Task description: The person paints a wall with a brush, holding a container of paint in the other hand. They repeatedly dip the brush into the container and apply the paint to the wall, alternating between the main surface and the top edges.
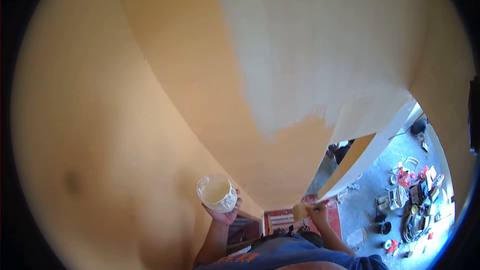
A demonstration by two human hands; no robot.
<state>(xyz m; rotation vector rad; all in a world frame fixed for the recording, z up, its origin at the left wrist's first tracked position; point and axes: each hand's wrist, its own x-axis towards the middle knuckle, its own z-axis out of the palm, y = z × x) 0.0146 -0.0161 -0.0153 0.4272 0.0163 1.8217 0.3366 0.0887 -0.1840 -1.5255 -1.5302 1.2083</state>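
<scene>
A white, paint-smeared tub (218, 193) with pale liquid inside is held from below by my left hand (225, 213), its fingers wrapped round the side. Lower right of centre, my right hand (318, 212) is closed on a brush (300, 212) with a pale, wide head pointing left. In front of me, the orange-yellow wall (200, 85) carries a large patch of whitish coating (310, 45) with a ragged lower edge. The tub is near the left wall, apart from the brush.
An opening (330, 165) in the wall shows a dark shape beyond. Far below at the right, the grey floor (360, 210) holds buckets, a chair, a coiled hose (413, 227) and scattered items. A red surface (332, 220) lies beneath my right arm.
</scene>
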